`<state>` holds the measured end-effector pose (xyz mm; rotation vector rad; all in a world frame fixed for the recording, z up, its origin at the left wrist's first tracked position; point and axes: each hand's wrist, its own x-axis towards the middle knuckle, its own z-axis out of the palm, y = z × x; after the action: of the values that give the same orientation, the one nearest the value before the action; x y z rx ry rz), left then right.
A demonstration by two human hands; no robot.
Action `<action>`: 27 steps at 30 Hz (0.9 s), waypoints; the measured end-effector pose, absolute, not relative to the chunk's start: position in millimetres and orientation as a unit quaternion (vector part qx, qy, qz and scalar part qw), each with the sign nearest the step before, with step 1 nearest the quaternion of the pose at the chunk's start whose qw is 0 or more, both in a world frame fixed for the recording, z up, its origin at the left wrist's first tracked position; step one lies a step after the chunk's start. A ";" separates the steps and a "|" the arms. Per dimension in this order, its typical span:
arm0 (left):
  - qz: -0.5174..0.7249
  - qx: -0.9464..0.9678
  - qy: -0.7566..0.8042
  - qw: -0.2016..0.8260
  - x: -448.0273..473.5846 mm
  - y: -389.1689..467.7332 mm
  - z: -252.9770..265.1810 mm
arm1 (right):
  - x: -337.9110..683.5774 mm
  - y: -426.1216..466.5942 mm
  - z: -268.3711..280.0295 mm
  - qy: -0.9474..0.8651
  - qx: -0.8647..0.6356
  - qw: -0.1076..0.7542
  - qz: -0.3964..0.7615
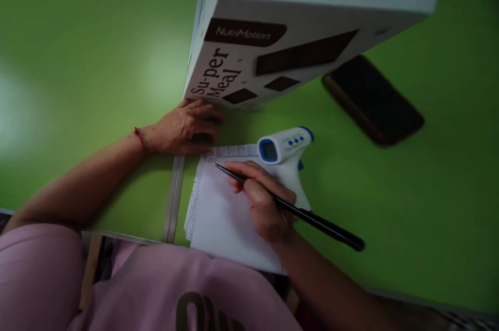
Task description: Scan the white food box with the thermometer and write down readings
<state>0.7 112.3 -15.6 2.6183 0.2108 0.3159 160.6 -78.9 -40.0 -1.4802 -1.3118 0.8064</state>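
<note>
A black pen (319, 224) is gripped in my right hand (268, 201), its tip just over the upper left part of a white sheet of paper (226, 227). Rows of small writing show along the paper's top and left edges. My left hand (187, 126) lies on the table with fingers loosely bent and apart, the thumb at the paper's top left corner. Its fingertips are close to the base of a white box (312, 24); whether they touch it I cannot tell. A white and blue infrared thermometer (286, 146) rests on the paper's upper right part, partly behind my right hand.
The box stands tall at the back, printed with "NutriMotion" and "Su-per Meal". A dark smartphone (374, 97) lies right of it. Two green tables (97, 50) meet at a metal-edged seam (173, 201) left of the paper.
</note>
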 end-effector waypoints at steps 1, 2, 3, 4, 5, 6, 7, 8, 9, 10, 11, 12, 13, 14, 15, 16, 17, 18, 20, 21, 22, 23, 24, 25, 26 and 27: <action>0.113 0.959 0.079 0.249 0.8 112.3 -16.2 | 159.6 -78.1 -40.1 -0.538 -0.610 0.486 0.320; 0.109 0.957 0.082 0.254 1.0 112.4 -16.8 | 158.3 -77.3 -39.9 -0.537 -0.614 0.489 0.311; 0.107 0.956 0.087 0.259 1.3 112.6 -17.2 | 156.8 -76.3 -39.4 -0.533 -0.623 0.487 0.301; 0.106 0.955 0.091 0.263 1.6 112.8 -17.6 | 155.1 -75.3 -38.7 -0.532 -0.634 0.481 0.288; 0.107 0.953 0.093 0.266 1.8 112.9 -17.8 | 153.4 -74.3 -37.7 -0.535 -0.644 0.474 0.273; 0.108 0.952 0.095 0.269 2.1 113.0 -17.8 | 152.0 -73.3 -36.7 -0.540 -0.651 0.468 0.256; 0.106 0.952 0.096 0.271 2.3 113.0 -17.7 | 150.9 -72.4 -35.8 -0.547 -0.654 0.464 0.238; 0.105 0.952 0.096 0.271 2.5 113.0 -17.5 | 150.3 -71.6 -35.3 -0.555 -0.653 0.464 0.222; 0.104 0.952 0.096 0.272 2.6 112.9 -17.1 | 150.0 -70.9 -35.1 -0.563 -0.650 0.466 0.209; 0.103 0.952 0.095 0.273 2.7 112.7 -16.7 | 150.2 -70.5 -35.4 -0.571 -0.645 0.468 0.199; 0.102 0.952 0.095 0.274 2.8 112.5 -16.3 | 150.6 -70.3 -36.0 -0.579 -0.639 0.469 0.192; 0.103 0.951 0.094 0.275 2.9 112.3 -15.9 | 151.1 -70.3 -36.9 -0.585 -0.635 0.468 0.188; 0.104 0.950 0.095 0.277 3.0 112.2 -15.6 | 151.8 -70.4 -38.0 -0.590 -0.634 0.464 0.186; 0.105 0.950 0.097 0.279 3.1 112.1 -15.4 | 152.3 -70.6 -39.0 -0.594 -0.635 0.458 0.184; 0.105 0.949 0.099 0.279 3.1 112.0 -15.4 | 152.7 -70.8 -39.8 -0.598 -0.638 0.450 0.182; 0.103 0.950 0.100 0.278 3.2 112.1 -15.6 | 152.9 -71.0 -40.5 -0.601 -0.640 0.444 0.179; 0.102 0.950 0.101 0.276 3.3 112.2 -16.0 | 152.9 -70.9 -40.8 -0.604 -0.641 0.440 0.175; 0.100 0.952 0.100 0.273 3.4 112.4 -16.5 | 152.7 -70.7 -40.8 -0.609 -0.639 0.436 0.172; 0.096 0.955 0.097 0.264 3.4 113.1 -17.6 | 151.8 -69.8 -39.9 -0.620 -0.630 0.436 0.167; 0.096 0.956 0.096 0.261 3.3 113.4 -18.2 | 151.3 -69.1 -39.0 -0.622 -0.627 0.438 0.165; 0.095 0.957 0.093 0.258 3.2 113.8 -18.6 | 150.7 -68.4 -38.1 -0.624 -0.626 0.437 0.164; 0.097 0.958 0.090 0.256 3.1 114.1 -18.9 | 150.3 -67.8 -37.2 -0.624 -0.626 0.438 0.162; 0.101 0.958 0.085 0.254 3.0 114.3 -19.1 | 149.9 -67.4 -36.5 -0.624 -0.627 0.438 0.160; 0.104 0.959 0.081 0.252 2.9 114.4 -19.2 | 149.7 -67.1 -36.0 -0.623 -0.628 0.439 0.158; 0.106 0.959 0.078 0.251 2.9 114.4 -19.1 | 149.7 -67.0 -35.8 -0.623 -0.628 0.438 0.158; 0.106 0.959 0.077 0.250 2.9 114.4 -18.9 | 149.7 -67.1 -35.9 -0.623 -0.628 0.439 0.158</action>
<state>2.9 114.4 -18.9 2.6120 0.2105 0.2892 149.7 -67.1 -35.9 -1.5599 -1.5491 0.3933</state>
